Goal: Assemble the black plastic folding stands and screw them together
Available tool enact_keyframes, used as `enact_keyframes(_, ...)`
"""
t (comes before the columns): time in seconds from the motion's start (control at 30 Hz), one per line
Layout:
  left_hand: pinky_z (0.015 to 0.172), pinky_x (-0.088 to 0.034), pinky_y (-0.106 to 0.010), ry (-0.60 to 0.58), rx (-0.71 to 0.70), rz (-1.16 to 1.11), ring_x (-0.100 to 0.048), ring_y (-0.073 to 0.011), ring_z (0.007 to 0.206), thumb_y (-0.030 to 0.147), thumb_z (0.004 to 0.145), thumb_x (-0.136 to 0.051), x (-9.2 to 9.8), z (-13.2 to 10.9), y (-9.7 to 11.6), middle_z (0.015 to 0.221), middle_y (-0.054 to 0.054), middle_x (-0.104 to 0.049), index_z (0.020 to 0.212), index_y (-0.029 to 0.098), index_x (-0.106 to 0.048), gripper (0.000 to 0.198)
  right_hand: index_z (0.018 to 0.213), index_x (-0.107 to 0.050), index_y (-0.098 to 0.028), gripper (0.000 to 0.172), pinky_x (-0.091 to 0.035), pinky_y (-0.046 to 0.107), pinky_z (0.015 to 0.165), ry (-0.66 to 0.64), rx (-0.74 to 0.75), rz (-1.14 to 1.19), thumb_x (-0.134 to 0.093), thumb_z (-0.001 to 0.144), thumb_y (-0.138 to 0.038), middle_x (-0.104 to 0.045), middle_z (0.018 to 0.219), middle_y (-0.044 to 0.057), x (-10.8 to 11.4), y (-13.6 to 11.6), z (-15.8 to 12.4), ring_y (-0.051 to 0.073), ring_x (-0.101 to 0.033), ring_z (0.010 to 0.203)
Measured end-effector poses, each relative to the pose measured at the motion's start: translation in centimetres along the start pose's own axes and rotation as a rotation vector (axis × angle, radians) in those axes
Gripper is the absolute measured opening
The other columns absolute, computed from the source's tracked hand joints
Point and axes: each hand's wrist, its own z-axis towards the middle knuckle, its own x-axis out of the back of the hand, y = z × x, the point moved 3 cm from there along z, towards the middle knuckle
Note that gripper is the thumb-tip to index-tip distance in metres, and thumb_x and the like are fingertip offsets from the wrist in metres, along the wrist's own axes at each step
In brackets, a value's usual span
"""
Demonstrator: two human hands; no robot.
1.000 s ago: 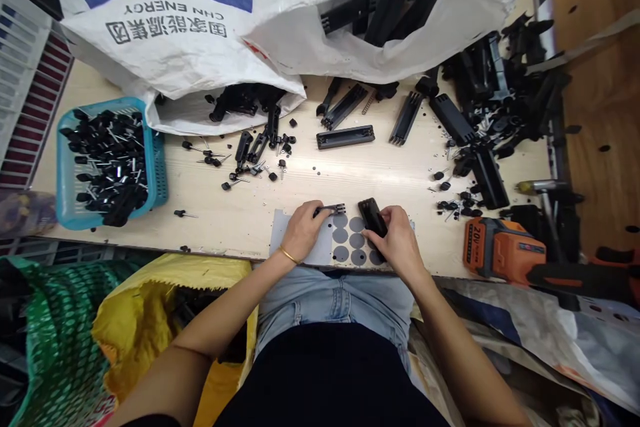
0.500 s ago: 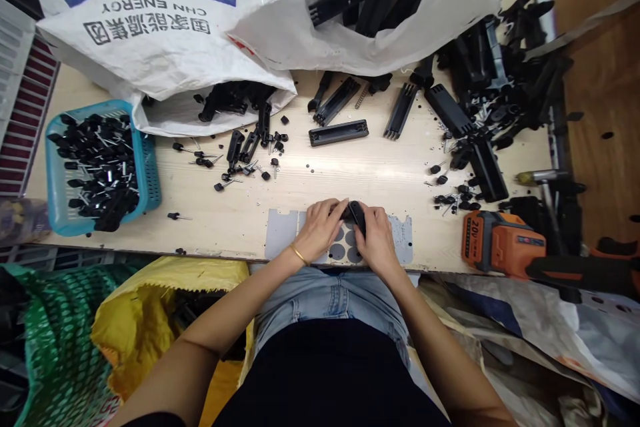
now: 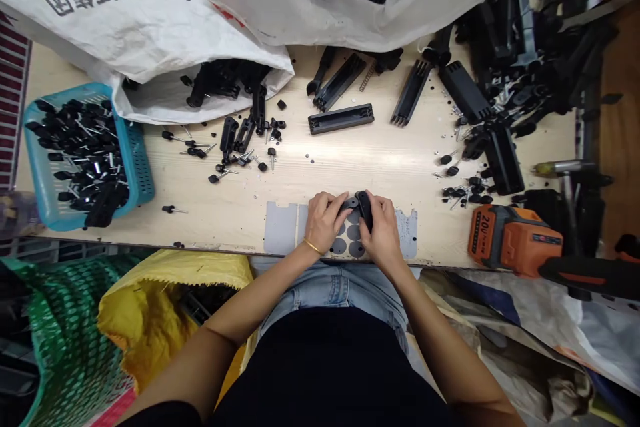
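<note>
At the front edge of the bench my right hand is closed around a long black plastic part with a rounded, holed end. Close beside it, my left hand pinches a small dark grey piece with a rounded end. The two pieces nearly meet at their far ends; whether they touch I cannot tell. Under both hands lies a grey sheet with round dark discs showing between the wrists. My fingers cover part of each held piece.
A blue basket of black-headed pins stands left. White sacks of black parts lie at the back. Black channel-shaped parts lie mid-bench. On the right are an orange power tool, a hammer and piled black parts.
The head view has shifted, so the bench items look nearer and higher in the picture. The grey piece in my left fingers now shows more clearly beside the black part. Both hands keep their hold.
</note>
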Motion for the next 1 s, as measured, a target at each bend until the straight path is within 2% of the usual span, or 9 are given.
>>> enact_keyframes(0.2,0.072,-0.039,-0.036,-0.069,0.068,0.139,-0.049,-0.0214,0.081,0.039,0.095,-0.042,-0.4,0.2,0.4,0.085,-0.008,-0.055,0.112,0.020,-0.064,0.034,0.138,-0.042,-0.021,0.060,-0.045,0.046,0.096,-0.011,0.001,0.074,-0.048,0.079,-0.018,-0.049,0.113,0.013,0.2,0.3,0.2,0.029,-0.051,0.109)
enact_keyframes(0.43,0.068,-0.041,-0.032,-0.095,-0.035,0.207,-0.049,-0.0197,0.075,0.038,0.096,-0.041,-0.3,1.0,0.5,0.078,-0.006,-0.054,0.107,0.016,-0.064,0.033,0.138,-0.043,-0.017,0.059,-0.044,0.045,0.097,-0.018,0.015,0.067,-0.046,0.079,-0.018,-0.048,0.113,0.014,0.2,0.4,0.2,0.029,-0.050,0.109)
enact_keyframes(0.53,0.069,-0.042,-0.031,-0.131,-0.054,0.192,-0.051,-0.0192,0.077,0.036,0.097,-0.040,-0.2,1.6,0.1,0.079,-0.005,-0.054,0.108,0.016,-0.063,0.033,0.140,-0.041,-0.019,0.061,-0.044,0.046,0.097,-0.024,0.033,0.052,-0.046,0.079,-0.018,-0.048,0.113,0.013,0.2,0.3,0.3,0.029,-0.050,0.109)
enact_keyframes(0.67,0.068,-0.045,-0.032,-0.233,-0.178,0.129,-0.052,-0.0198,0.079,0.038,0.096,-0.040,-0.5,2.8,-0.2,0.081,-0.006,-0.053,0.106,0.017,-0.063,0.033,0.142,-0.037,-0.019,0.065,-0.045,0.046,0.096,-0.041,0.057,0.035,-0.045,0.078,-0.016,-0.047,0.111,0.013,0.2,0.2,0.5,0.029,-0.049,0.108)
enact_keyframes(0.8,0.072,-0.047,-0.034,-0.216,-0.152,0.076,-0.052,-0.0209,0.083,0.033,0.096,-0.038,-1.0,4.2,-0.4,0.083,-0.007,-0.053,0.107,0.015,-0.063,0.032,0.142,-0.037,-0.019,0.066,-0.045,0.045,0.097,-0.032,0.042,0.048,-0.045,0.077,-0.014,-0.047,0.110,0.013,0.3,0.3,0.7,0.028,-0.049,0.108)
enact_keyframes(0.93,0.074,-0.048,-0.034,-0.343,-0.220,-0.005,-0.052,-0.0197,0.083,0.034,0.094,-0.044,-1.7,4.8,-0.3,0.083,-0.005,-0.052,0.106,0.020,-0.063,0.026,0.141,-0.038,-0.017,0.064,-0.045,0.043,0.097,-0.011,0.025,0.063,-0.045,0.077,-0.013,-0.046,0.108,0.013,0.5,0.3,0.7,0.027,-0.049,0.106)
enact_keyframes(1.0,0.073,-0.048,-0.034,-0.298,-0.194,-0.009,-0.052,-0.0192,0.081,0.032,0.095,-0.044,-1.6,4.7,-0.4,0.081,-0.004,-0.051,0.107,0.019,-0.062,0.026,0.141,-0.037,-0.017,0.065,-0.045,0.043,0.097,-0.014,0.029,0.069,-0.044,0.077,-0.012,-0.046,0.109,0.013,0.6,0.3,0.7,0.027,-0.049,0.107)
